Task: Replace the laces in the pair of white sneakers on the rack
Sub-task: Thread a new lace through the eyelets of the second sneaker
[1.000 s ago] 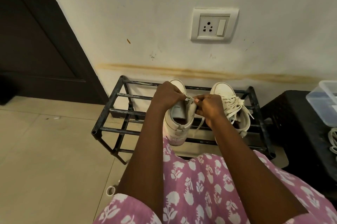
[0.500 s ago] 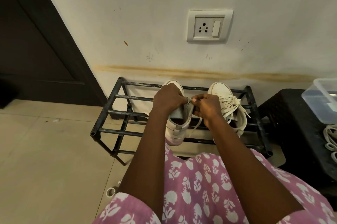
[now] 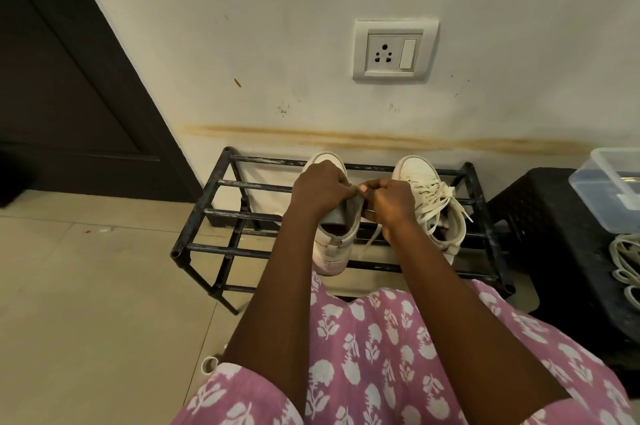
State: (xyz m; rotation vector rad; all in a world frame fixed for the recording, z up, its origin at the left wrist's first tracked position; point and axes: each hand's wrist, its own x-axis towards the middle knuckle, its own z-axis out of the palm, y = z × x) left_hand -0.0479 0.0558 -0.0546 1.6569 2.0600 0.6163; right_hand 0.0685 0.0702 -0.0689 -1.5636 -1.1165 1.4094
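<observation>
1. Gripping the first sneaker by its upper, the left hand has curled fingers.
2. The right hand pinches the lace beside it; the lace end dangles.
3. Both sneakers sit on the rack, the second sneaker laced.

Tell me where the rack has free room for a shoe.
Free: the rack's left part, beside the left sneaker. Crowded: the middle, where the left hand holds it and the right hand pinches its lace; the right sneaker fills the right end.
</observation>
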